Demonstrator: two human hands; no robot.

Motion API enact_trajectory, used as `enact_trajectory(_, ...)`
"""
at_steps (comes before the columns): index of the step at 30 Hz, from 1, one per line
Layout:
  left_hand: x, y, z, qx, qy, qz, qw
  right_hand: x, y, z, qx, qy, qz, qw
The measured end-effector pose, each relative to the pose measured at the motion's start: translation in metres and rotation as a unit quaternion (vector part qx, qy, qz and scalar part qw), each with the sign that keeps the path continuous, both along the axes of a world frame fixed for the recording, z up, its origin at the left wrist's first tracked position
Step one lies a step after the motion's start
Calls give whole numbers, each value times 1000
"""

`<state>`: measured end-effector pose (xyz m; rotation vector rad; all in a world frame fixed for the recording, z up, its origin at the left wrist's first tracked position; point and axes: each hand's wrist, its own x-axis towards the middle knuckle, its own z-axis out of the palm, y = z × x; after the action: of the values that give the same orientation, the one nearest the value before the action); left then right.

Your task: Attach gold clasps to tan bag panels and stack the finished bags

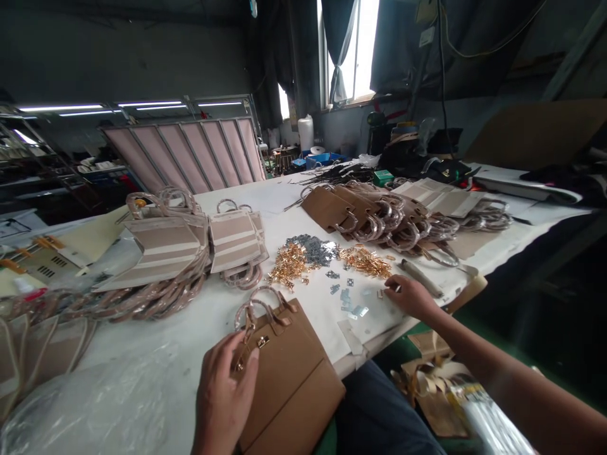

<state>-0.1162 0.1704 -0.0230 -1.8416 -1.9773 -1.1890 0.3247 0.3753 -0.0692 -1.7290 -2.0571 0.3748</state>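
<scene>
My left hand (226,385) grips the upper left edge of a brown handbag (294,379), its thumb lying on the front. The bag leans against the table's near edge by my lap, with film-wrapped handles (258,306) on top and a small gold clasp (262,342) on its face. On the table at right, my right hand (410,296) has its fingers curled together beside a small gold fitting (380,294). Whatever may be between those fingertips is hidden. Gold hardware piles (288,264) and a grey metal plate pile (315,249) lie beyond the bag.
Loose metal plates (358,311) lie close to my right hand. Stacked bag panels with wrapped handles (165,246) stand at left, and more brown bags (351,208) lie at back right. A grey bar-shaped tool (422,278) rests near the right edge. Clear plastic (104,398) covers the front left.
</scene>
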Motion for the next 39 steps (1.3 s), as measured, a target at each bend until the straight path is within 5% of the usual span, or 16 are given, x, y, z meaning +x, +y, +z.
enact_trajectory(5, 15, 20, 10, -43, 39, -100, 993, -6, -4, 9, 26, -11, 89, 996)
enact_trajectory(9, 20, 34, 17, -134, 36, -120, 983, -9, 0, 10, -1, -41, 169, 985)
enact_trajectory(16, 15, 54, 22, -252, 70, -127, 957, 7, 17, 6, -3, 4, 172, 985)
enact_trajectory(21, 12, 73, 23, -282, 138, -167, 935, -25, -14, 10, 22, 120, 96, 988)
enact_trajectory(26, 6, 88, 28, -297, 156, -193, 922, -80, -53, 1, 18, 155, 174, 972)
enact_trajectory(30, -3, 94, 31, -303, 160, -222, 913, -81, -57, -2, -1, 137, 232, 963)
enact_trajectory(35, -11, 102, 29, -309, 156, -251, 904, -61, -48, 8, -28, 95, 236, 967)
enact_trajectory(39, -14, 109, 27, -316, 142, -268, 899, -90, -61, 26, -66, 161, 185, 967)
